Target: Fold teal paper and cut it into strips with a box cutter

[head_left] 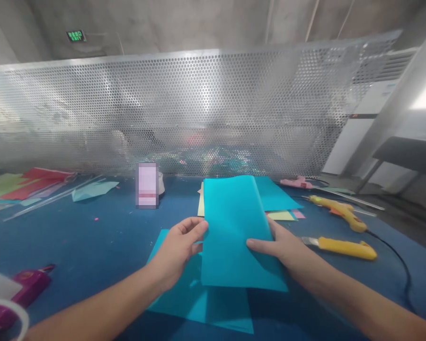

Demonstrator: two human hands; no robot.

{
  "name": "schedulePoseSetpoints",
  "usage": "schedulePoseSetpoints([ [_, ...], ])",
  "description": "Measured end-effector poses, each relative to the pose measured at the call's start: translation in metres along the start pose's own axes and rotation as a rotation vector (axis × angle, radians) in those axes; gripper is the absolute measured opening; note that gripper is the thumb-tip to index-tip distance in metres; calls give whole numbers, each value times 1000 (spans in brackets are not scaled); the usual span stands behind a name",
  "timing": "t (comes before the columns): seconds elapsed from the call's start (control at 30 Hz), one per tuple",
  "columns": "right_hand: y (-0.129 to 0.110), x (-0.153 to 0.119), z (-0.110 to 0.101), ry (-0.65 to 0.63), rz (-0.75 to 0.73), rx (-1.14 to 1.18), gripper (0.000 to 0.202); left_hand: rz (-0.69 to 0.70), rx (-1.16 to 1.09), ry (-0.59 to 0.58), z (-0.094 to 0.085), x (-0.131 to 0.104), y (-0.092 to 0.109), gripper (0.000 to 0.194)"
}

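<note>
Upper blue sheet (230, 213) was held above the lower blue sheet (230, 310), near centre; left hand (179, 246) pinched its left edge, right hand (286, 244) clasped the right, apparently to steady it.

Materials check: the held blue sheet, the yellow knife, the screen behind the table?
Blue sheet: likely paper or thin card, fairly matte; it bends in a smooth curve and shows only soft shading.
Yellow knife: handle probably smooth molded plastic, evenly colored; blade silvery, likely metal.
Screen: apparently perforated metal, semi-gloss; grey, round holes, bright glare.
</note>
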State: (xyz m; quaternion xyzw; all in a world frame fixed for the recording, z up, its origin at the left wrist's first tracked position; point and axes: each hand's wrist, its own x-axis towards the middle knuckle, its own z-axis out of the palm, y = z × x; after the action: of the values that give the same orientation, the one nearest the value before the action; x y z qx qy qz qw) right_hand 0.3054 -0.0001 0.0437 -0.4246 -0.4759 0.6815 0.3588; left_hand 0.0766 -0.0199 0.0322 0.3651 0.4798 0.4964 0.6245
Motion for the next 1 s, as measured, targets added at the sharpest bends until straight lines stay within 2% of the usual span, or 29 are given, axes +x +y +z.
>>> schedulePoseSetpoints([
  [0.23, 4, 3, -5, 10, -16, -84, 84, -7, -106, -26, -4, 4, -2, 33],
  [0.5, 3, 3, -6, 48, -19, -129, 90, 6, -69, -1, -4, 5, 0, 32],
  [1.0, 8, 6, -9, 59, -72, -149, 85, 81, 46, 4, -3, 4, -2, 41],
])
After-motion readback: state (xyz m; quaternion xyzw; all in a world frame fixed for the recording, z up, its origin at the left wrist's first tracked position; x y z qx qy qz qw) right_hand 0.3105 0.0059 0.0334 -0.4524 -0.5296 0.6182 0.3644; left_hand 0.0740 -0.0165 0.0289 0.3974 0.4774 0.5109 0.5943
